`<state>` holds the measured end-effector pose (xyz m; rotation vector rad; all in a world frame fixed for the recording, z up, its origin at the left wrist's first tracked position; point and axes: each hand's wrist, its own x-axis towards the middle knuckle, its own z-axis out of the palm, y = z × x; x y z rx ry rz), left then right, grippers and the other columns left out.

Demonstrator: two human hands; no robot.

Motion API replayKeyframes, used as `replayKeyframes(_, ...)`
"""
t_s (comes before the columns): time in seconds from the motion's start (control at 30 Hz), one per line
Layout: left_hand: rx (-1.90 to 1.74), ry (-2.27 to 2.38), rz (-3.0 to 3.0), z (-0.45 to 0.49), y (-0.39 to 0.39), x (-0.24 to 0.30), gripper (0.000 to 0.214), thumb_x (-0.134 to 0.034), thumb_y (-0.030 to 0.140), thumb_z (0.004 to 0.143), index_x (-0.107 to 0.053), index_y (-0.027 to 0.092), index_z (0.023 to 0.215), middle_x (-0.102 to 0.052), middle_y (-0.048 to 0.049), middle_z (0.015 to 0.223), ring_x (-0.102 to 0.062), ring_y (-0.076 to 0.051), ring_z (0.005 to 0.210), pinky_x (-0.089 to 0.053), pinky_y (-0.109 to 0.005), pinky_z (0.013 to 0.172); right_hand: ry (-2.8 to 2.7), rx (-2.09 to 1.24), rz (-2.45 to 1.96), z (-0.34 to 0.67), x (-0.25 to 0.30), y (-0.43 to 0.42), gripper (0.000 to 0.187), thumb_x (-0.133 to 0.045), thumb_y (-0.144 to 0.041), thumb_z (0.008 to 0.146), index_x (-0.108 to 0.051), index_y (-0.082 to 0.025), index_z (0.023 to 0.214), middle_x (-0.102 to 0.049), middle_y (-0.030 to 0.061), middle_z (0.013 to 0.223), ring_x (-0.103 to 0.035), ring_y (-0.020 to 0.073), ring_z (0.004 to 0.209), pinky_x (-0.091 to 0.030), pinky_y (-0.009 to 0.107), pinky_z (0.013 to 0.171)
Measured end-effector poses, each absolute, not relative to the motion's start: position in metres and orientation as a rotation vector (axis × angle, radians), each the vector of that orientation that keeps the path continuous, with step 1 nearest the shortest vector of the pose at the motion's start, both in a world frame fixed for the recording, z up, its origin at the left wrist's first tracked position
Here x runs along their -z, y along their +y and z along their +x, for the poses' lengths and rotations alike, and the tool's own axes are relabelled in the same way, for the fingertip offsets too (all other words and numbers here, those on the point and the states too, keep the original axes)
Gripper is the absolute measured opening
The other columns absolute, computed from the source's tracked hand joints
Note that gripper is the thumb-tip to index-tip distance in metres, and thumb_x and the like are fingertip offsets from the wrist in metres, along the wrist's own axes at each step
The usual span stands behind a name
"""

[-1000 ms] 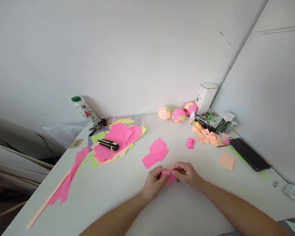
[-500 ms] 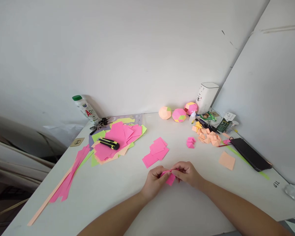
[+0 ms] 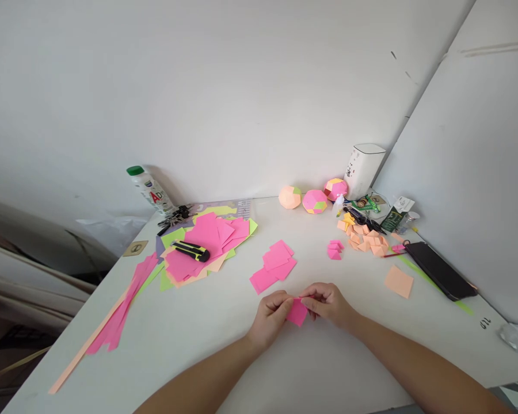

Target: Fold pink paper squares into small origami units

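A small piece of pink paper (image 3: pixel 297 314) is held between both hands near the table's front. My left hand (image 3: pixel 271 316) pinches its left side between thumb and fingers. On the paper's upper right, my right hand (image 3: pixel 328 305) is closed, thumb against fingers. The fingers cover part of the paper, so its folds are hard to make out. Just beyond the hands lie several pink paper squares (image 3: pixel 278 256), overlapping. To their right sits a little cluster of folded pink pieces (image 3: pixel 335 249), and past it a heap of folded peach pieces (image 3: pixel 366 240).
At left, a utility knife (image 3: pixel 190 251) rests on stacked colored paper (image 3: pixel 211 238), with long paper strips (image 3: pixel 125 305) nearby. Paper balls (image 3: pixel 315 202) stand by the wall. A white bottle (image 3: pixel 150 191) is back left; a black pouch (image 3: pixel 440 270) and peach square (image 3: pixel 399 282) lie right.
My left thumb has drawn back slightly to the left, uncovering more of the pink paper. The right hand stays nearly where it was, still gripping it.
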<state>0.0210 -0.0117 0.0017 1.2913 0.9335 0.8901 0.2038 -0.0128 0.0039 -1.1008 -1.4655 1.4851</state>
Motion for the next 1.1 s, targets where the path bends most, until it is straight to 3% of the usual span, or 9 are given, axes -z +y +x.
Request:
replayKeyframes(0.17,-0.941,0.928,1.137,0.0205,-0.0111,0.0039,0.036,-0.05,0.042,0.084,-0.059,0.014,0.063,-0.038,0.0032,0.058,-0.035,-0.009,0.052,-0.027,-0.022,0.049,-1.404,-1.501,-1.116,0.2063,0.0008,-0.0114,0.023,-0.064,-0.038,0.079,-0.065,-0.015,0.082,-0.057,-0.002,0.058,-0.054,0.0099,0.047,-0.041,0.022,0.045)
replayKeyframes(0.3,-0.957,0.916,1.065,0.0213,-0.0109,0.0002,0.036,-0.046,0.044,0.086,-0.059,0.015,0.071,-0.046,0.0016,0.062,-0.04,-0.011,0.056,-0.033,-0.023,0.053,-1.369,-1.515,-1.13,0.2068,0.0009,-0.0098,0.025,-0.065,-0.039,0.078,-0.064,-0.015,0.081,-0.057,-0.0026,0.055,-0.054,0.0101,0.046,-0.039,0.022,0.044)
replayKeyframes(0.5,-0.899,0.869,1.187,0.0235,-0.0119,-0.0049,0.026,-0.056,0.04,0.081,-0.055,0.016,0.07,-0.055,-0.0004,0.068,-0.051,-0.013,0.063,-0.041,-0.025,0.061,-1.447,-1.515,-1.098,0.2052,-0.0016,-0.0122,0.024,-0.065,-0.039,0.078,-0.067,-0.015,0.08,-0.061,-0.0003,0.061,-0.055,0.0105,0.049,-0.043,0.023,0.048)
replayKeyframes(0.77,-0.892,0.985,1.369,0.0253,-0.0134,-0.0016,0.023,-0.058,0.034,0.078,-0.053,0.016,0.064,-0.052,0.0005,0.062,-0.048,-0.012,0.058,-0.039,-0.024,0.055,-1.591,-1.451,-1.111,0.2036,-0.0029,-0.0143,0.023,-0.063,-0.037,0.08,-0.07,-0.016,0.083,-0.063,0.0013,0.063,-0.057,0.0114,0.05,-0.045,0.023,0.047)
replayKeyframes(1.1,-0.958,0.947,1.122,0.0243,-0.0113,-0.0009,0.022,-0.061,0.032,0.072,-0.049,0.016,0.062,-0.046,0.0038,0.055,-0.04,-0.009,0.052,-0.033,-0.022,0.051,-1.47,-1.514,-1.133,0.2042,-0.0038,-0.0129,0.023,-0.064,-0.039,0.078,-0.066,-0.016,0.077,-0.059,-0.001,0.058,-0.054,0.0098,0.047,-0.043,0.022,0.045)
